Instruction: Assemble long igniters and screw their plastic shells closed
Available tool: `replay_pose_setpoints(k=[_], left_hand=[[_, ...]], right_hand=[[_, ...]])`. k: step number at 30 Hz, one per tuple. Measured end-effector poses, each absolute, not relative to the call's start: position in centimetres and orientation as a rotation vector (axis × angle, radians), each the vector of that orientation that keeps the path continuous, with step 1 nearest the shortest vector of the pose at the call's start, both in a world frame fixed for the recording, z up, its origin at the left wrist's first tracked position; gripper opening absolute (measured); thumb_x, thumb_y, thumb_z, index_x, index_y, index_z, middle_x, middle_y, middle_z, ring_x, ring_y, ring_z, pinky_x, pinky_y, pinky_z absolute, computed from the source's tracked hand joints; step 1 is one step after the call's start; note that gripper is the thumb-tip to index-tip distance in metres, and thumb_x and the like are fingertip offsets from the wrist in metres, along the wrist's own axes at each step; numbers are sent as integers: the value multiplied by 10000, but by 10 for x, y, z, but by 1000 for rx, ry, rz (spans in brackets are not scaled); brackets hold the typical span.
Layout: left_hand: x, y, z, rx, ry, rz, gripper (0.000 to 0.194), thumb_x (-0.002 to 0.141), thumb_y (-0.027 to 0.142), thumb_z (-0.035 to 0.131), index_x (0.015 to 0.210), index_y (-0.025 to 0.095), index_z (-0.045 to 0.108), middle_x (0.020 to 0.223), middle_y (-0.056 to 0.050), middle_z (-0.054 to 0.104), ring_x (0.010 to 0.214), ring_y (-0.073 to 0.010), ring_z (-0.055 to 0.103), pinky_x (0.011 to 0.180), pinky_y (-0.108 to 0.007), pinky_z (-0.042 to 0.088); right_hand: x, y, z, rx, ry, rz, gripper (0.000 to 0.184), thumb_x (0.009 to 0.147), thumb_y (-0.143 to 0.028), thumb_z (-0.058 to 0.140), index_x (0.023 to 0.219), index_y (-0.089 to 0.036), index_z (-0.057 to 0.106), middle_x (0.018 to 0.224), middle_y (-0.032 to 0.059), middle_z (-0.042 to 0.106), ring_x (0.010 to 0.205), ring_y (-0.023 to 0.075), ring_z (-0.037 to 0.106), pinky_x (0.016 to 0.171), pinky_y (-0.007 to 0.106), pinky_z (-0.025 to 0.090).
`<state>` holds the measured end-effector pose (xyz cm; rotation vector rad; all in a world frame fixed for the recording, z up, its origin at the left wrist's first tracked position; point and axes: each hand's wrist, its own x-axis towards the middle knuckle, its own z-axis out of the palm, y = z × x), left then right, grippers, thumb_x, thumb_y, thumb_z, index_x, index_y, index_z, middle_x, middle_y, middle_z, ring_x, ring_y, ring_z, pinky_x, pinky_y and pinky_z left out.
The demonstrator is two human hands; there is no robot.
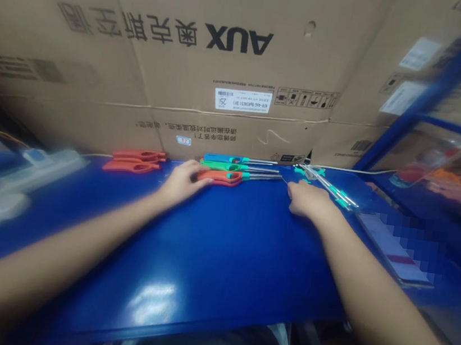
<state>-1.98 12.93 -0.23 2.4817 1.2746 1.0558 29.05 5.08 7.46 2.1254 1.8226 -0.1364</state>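
On the glossy blue surface (245,253) we see a blue lighter (217,158), a green lighter (219,166) and an orange lighter (229,180), smooth-handled with slim metal tubes. The cardboard (278,3) behind reads "AUX" upside down. Our left hand (183,180) touches the orange handle's rear end, fingers bent; our right hand (309,199) curls its fingers just beside the tube's tip. Whether either pinches anything, we cannot tell.

I count two red handles (120,166) left of centre; centre: one blue tool (216,158), one green tool (213,165), at least one red tool (227,180). Right of centre: several metal rods (338,190), too blurred to number.
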Motion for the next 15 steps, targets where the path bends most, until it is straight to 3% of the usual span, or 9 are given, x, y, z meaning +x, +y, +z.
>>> replay_pose_setpoints(k=[15], left_hand=[[-17, 119, -3, 2565, 1323, 1070, 348, 876, 467, 657, 1076, 186, 706, 1062, -80, 668, 955, -240, 666, 859, -354, 546]], right_hand=[[287, 53, 66, 2180, 1860, -104, 413, 840, -150, 593, 1253, -171, 579, 1247, 171, 556, 1146, 326, 609, 844, 393, 522]])
